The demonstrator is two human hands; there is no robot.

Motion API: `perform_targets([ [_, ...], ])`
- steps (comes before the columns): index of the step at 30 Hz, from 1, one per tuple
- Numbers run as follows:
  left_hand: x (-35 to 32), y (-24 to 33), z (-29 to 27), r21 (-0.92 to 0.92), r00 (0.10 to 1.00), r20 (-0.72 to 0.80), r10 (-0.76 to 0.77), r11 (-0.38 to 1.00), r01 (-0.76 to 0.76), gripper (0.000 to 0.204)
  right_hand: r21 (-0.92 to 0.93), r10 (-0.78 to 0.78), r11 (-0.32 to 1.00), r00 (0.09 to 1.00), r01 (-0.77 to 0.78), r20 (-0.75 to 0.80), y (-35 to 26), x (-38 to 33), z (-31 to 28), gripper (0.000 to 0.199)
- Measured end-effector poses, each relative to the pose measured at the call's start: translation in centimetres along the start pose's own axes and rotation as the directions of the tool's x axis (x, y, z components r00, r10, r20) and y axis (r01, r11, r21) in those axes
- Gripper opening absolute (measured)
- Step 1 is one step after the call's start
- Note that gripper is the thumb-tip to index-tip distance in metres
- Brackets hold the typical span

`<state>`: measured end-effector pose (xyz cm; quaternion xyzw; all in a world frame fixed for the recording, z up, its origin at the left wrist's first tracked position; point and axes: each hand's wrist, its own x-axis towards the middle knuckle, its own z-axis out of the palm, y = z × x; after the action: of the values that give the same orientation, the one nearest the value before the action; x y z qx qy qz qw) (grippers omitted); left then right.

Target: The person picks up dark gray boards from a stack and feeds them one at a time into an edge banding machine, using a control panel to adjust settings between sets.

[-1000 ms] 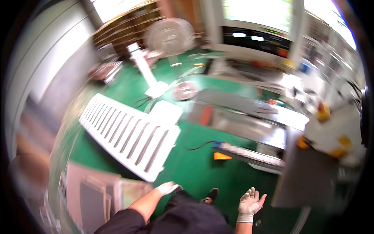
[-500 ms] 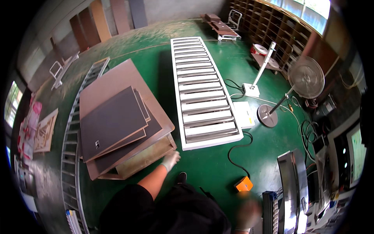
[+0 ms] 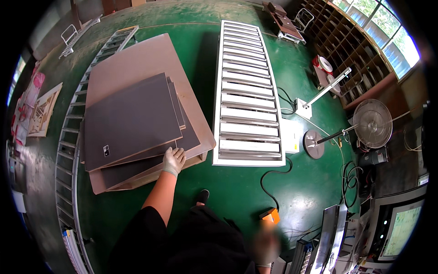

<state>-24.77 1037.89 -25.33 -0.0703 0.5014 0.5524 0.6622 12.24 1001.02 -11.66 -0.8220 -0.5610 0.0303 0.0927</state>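
My left hand [image 3: 174, 161], in a pale glove, rests over the near right edge of a stack of boards. Its fingers are stretched forward and a little apart. Under and beside it lie dark grey-brown panels [image 3: 132, 121], piled askew, the top one bearing a small label near its left corner. They lie on a larger pinkish-brown board [image 3: 137, 57] with rounded corners. A wooden support shows beneath that board. My right hand [image 3: 264, 249], smeared by blur, is low on the right, near an orange foot pedal [image 3: 270, 215]; its fingers cannot be made out.
A white roller conveyor [image 3: 248, 102] stands right of the stack. A metal ladder-like frame [image 3: 68, 157] runs along the left. Further right are a pedestal fan [image 3: 372, 123], a white post on a base [image 3: 303, 109], black cables [image 3: 351, 178] and a monitor [image 3: 401, 233]. Shelving [image 3: 349, 50] stands behind.
My left hand has moved from beside the wooden support up onto the edge of the panel stack. My right hand has shifted left in view. The view has tilted down and turned.
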Motion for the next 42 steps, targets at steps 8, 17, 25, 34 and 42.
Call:
perform_targets([
  [8,1.7,0.5,4.9,-0.107,0.987,0.100,-0.125,0.985,0.136,0.069,-0.344,-0.374,0.877,0.926,0.337,-0.046,-0.7,1.3,1.5,0.034],
  [17,4.5,-3.3,6.7,-0.363,0.990,-0.129,0.065,0.925,-0.108,0.037,-0.405,-0.367,0.823,0.917,0.399,0.158,0.0,3.1,5.2,0.039],
  [25,-5.7,-9.3,-1.3,-0.009,0.968,0.083,-0.235,0.972,0.237,0.042,0.613,-0.266,0.786,0.848,-0.085,0.459,-5.7,9.5,5.3,0.044],
  [34,-13.9,-5.3,-10.0,-0.102,0.973,0.115,-0.198,0.972,0.210,0.064,0.644,-0.293,0.266,0.576,-0.717,0.763,-17.4,14.5,10.9,0.062],
  [42,-13.3,-2.1,-16.6,0.531,0.974,0.041,-0.222,0.831,0.167,0.084,0.664,-0.116,0.382,0.679,-0.644,0.725,-24.7,16.1,20.2,0.054],
])
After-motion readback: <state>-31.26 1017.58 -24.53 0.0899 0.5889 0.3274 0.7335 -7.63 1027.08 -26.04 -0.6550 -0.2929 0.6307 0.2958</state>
